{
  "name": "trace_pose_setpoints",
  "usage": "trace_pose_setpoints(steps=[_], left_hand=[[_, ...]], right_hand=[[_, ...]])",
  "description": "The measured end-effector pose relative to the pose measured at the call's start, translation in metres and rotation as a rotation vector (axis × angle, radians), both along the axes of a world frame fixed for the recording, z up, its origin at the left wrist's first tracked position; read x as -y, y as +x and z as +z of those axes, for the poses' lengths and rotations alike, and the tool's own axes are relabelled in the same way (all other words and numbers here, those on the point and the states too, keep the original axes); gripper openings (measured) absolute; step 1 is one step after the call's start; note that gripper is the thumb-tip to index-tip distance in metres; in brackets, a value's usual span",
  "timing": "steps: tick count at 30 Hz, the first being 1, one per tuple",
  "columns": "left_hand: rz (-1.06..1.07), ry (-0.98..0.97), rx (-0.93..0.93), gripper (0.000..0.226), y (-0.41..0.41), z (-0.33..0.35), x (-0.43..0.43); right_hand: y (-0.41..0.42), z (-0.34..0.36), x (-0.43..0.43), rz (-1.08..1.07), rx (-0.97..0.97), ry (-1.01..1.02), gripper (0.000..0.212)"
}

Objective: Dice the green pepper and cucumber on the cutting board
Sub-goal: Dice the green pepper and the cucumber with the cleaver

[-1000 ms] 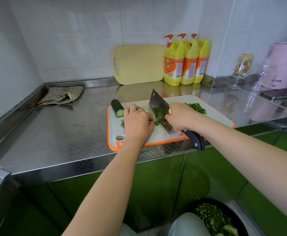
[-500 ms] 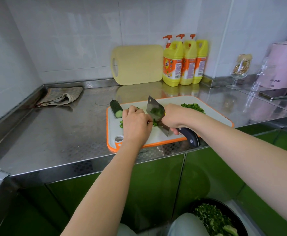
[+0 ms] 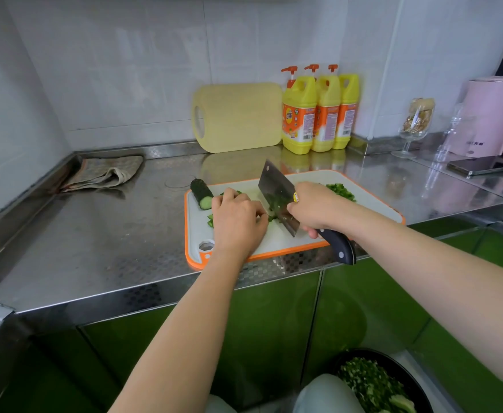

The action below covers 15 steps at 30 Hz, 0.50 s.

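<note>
cutting board [image 3: 372, 204] at counter's front edge | cleaver [image 3: 274, 189] tip lifted again after the downstroke half a second ago; right hand [image 3: 318, 208] wrapped round its handle | left hand [image 3: 236, 222] curled, pinning green strips [image 3: 210, 220] beside the blade | cucumber stub [image 3: 201, 193] uncut, far-left; diced pile [image 3: 341, 190] far-right | likely mid-chop; dicing partway

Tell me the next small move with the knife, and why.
Probably bring the cleaver down through the green strips, just beside the left hand. The right hand grips the handle with the blade's tip tilted up over the cutting board, and the left hand holds the strips down with curled fingers, some poking out uncut.
</note>
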<state>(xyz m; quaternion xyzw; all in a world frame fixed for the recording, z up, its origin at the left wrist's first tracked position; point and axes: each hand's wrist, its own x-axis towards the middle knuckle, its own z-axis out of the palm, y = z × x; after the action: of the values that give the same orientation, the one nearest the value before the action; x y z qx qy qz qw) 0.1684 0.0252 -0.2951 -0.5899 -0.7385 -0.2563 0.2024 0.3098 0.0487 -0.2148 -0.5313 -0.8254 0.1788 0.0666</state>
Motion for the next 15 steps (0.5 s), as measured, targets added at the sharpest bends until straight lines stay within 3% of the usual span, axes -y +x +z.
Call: trace_pose_setpoints(steps=[5,15], left_hand=[[0.005,0.000,-0.005,0.019,-0.001,0.000,0.001],[0.000,-0.005,0.004,0.015,-0.001,0.001,0.001]], right_hand=[[-0.003,-0.001,0.007,0.065,0.142,-0.026,0.018],[-0.006,0.002,0.015,0.071,0.116,-0.062,0.022]])
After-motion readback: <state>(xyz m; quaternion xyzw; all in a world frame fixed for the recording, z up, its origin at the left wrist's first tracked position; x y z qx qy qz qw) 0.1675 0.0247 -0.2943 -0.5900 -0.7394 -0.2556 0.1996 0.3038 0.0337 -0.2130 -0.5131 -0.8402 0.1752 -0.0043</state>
